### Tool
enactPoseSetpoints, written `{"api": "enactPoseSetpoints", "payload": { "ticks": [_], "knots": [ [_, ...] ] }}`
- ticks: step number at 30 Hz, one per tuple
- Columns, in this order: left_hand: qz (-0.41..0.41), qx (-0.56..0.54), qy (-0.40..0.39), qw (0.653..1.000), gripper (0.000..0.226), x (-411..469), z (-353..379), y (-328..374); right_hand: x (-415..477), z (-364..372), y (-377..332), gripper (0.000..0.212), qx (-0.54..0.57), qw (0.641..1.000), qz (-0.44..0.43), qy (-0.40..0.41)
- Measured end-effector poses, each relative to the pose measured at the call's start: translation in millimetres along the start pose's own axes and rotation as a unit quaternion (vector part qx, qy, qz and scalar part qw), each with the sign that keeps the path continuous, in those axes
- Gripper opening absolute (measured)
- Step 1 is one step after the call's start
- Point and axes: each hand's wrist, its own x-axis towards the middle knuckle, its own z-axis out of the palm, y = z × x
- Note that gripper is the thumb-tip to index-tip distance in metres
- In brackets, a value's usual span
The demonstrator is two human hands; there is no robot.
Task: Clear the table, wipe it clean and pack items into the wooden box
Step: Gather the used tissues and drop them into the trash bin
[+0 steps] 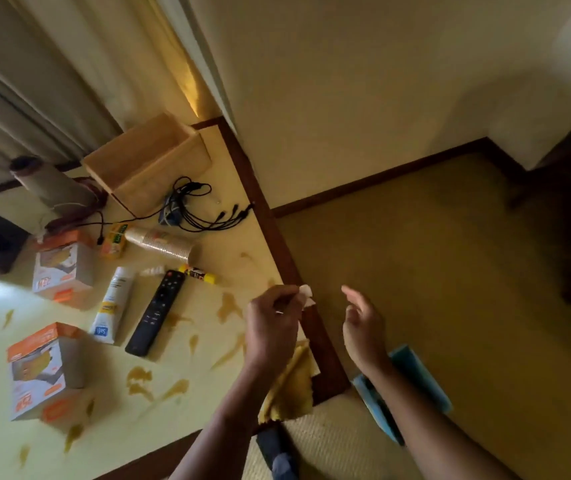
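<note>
— Cream walls and a woven floor are framing us, and we are leaning over the corner of the desk. What are we risking?

— We are judging that wiping now is going to drag the brown smears under everything lying there. As far as we are seeing, nothing is sitting in the wooden box at the far corner yet.

— And the yellow cloth?

— It is hanging half off the desk edge under our left wrist, so a nudge is probably sending it to the floor. Our left hand is pinching a small white scrap right at that edge, and a careless release is dropping it overboard. Our right hand is hovering beyond the edge, fingers loose, holding nothing.

— What are we handling, then?

— We are looking at a smooth, pale desk top with a dark wooden rim, and the box is showing plain light boards and an open top. An orange-and-grey carton and a second carton are standing stiff and square. The black remote is lying long and hard beside a soft white tube. The sleeve of paper cups is lying on its side, round and likely rolling. The black cables are looking limp and snaggy, and the glue stick is looking small and round.
</note>
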Motion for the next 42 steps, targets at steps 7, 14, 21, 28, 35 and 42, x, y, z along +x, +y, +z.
{"api": "enactPoseSetpoints", "payload": {
  "ticks": [7,14,21,28,35,42],
  "knots": [
    [-0.121,-0.03,-0.119,0.985,0.008,-85,173,-50,-19,-110,161,0.032,0.027,0.994,0.09,0.046],
    [-0.231,0.013,-0.174,0.957,0.006,-135,302,-175,-23,-141,344,0.032,-0.003,0.976,0.213,0.047],
    [-0.265,0.075,-0.198,0.941,0.02,-122,387,-319,2,-101,479,0.05,-0.165,0.96,0.224,0.03],
    [-0.281,0.146,-0.194,0.928,0.032,-104,443,-443,32,-46,573,0.08,-0.172,0.961,0.212,0.046],
    [-0.204,0.211,-0.295,0.909,0.025,-109,439,-445,25,-44,574,0.077,-0.231,0.954,0.187,0.048],
    [-0.101,0.18,-0.298,0.932,0.024,-124,376,-310,-5,-84,442,0.054,-0.233,0.963,0.138,0.016]
  ]
}}
